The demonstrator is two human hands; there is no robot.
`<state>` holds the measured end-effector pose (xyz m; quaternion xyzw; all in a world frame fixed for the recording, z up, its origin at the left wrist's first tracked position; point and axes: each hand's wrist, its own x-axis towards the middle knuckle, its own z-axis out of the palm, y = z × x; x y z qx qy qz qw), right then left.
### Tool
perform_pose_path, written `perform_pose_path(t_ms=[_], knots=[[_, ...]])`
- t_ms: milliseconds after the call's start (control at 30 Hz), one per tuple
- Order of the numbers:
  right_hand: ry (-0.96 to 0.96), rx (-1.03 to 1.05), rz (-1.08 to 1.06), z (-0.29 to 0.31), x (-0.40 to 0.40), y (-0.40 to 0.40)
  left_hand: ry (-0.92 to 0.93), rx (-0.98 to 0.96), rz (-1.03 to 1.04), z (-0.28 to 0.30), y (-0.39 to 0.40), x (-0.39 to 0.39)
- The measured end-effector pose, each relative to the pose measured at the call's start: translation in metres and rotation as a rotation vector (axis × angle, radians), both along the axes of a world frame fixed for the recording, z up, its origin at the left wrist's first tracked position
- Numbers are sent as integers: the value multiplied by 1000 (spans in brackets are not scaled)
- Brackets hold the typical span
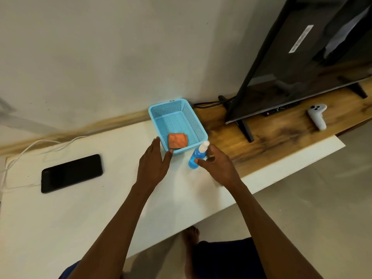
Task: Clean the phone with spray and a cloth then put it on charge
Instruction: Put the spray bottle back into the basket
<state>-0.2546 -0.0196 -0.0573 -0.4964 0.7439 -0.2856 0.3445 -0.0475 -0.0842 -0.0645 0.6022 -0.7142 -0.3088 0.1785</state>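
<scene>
While both hands are reaching forward over the white table (80,228), nothing is being gripped yet. The basket (198,125) is serving as the landmark: a blue mesh tray standing at the table's far edge, against the wall. Inside it, at the near end, the cloth (178,140) is lying folded — orange, flat, ready to be lifted out.

The left hand (154,164) is hovering at the basket's near left corner, fingers straight and spread, thumb close to the rim; it looks to be heading for the cloth, though it is holding nothing. The right hand (218,165) is closing in just right of the basket's near corner, where the spray (197,156) is standing upright — a blue bottle with a white nozzle, almost touching the basket wall. Its fingers are loosely curved toward the bottle, the fingertips at or very near the plastic, but not wrapped round it; I would call the hand open still.

The phone (71,173) is lying face up well left of the basket, dark screen showing, with a white cable (30,147) trailing past it farther left — presumably the charger, kept close for the last step. Right of the basket, a TV (302,57) and a white controller (318,117) are sitting on a wooden shelf (271,135).

Cleaning seems not to have begun.
</scene>
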Motion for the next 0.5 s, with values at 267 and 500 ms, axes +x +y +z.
perform_pose_path(t_ms=[267,500], knots=[[-244,-133,-127,24,3,-23,53,39,-13,2,-3,9],[-232,-246,-195,46,11,-112,1,-59,-46,4,-2,9]])
